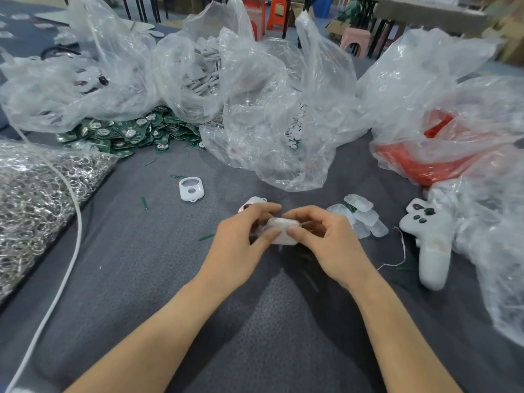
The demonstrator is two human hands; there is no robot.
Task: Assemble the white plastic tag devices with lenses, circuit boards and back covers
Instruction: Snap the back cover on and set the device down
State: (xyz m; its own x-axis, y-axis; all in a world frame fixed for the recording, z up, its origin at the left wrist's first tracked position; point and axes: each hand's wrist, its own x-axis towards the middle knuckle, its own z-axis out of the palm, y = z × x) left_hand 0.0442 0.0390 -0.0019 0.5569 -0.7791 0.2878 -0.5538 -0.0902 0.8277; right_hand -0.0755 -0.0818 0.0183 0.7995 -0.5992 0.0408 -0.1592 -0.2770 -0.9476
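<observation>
Grey cloth table (141,279) fills the frame. Across the upper half there are crumpled clear plastic bags: left bag (71,89) with a few white pieces inside, centre bag (269,109) holding grey flat parts and small white discs, right bag (467,89) with something red inside. Bag of metal rings (34,199) at the left edge, with a white cord (71,251) running from it down to the lower left corner. Pile of green circuit boards (127,134) spills out below the left and centre bags. White controller-shaped casing (431,242) lies at right centre, against the right bag. Both forearms come in from the bottom edge and the hands meet at frame centre. Left hand (241,239) and right hand (320,236) both pinch one white tag device (283,234), held just above the cloth: thumbs on its near edge, index fingers curled over the far edge. Heap of clear lenses (363,217) just right of the right hand. Empty white tag shell (191,188) lies alone, up and left of the hands, window side up. A second white shell (253,202) is partly hidden behind the left fingers. Green slivers (145,202) are scattered on the cloth left of the hands.
</observation>
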